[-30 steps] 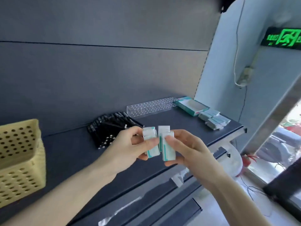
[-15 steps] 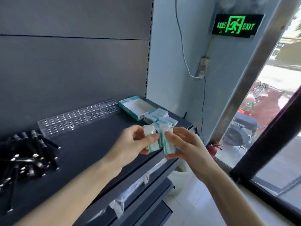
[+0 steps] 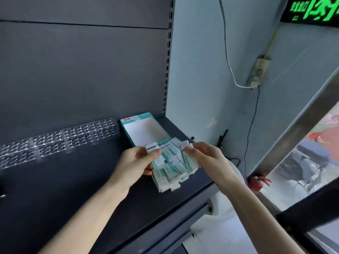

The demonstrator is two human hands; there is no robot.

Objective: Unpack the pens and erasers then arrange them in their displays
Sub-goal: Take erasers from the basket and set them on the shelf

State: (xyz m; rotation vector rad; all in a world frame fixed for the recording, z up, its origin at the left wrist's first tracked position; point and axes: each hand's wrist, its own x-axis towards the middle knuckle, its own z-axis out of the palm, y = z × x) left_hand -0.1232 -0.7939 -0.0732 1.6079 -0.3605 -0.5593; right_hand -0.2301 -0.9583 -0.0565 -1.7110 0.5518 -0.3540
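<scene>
Our left hand (image 3: 135,162) pinches one eraser (image 3: 153,147), our right hand (image 3: 207,158) grips a second eraser (image 3: 185,146); the eraser pile (image 3: 170,173) lies on the shelf (image 3: 91,189) between and below them. Light, firm, slick-wrapped, we judge: take each across its long sides.

Loose erasers (image 3: 170,173) crowd the shelf (image 3: 73,189) under and between the left hand (image 3: 139,162) and right hand (image 3: 205,158). Just beyond both hands sits the open box (image 3: 145,131). Beyond-left of the left hand, the clear pen rack (image 3: 58,140) lines the back panel (image 3: 82,79). Bare shelf lies left of and nearer than the left hand.
</scene>
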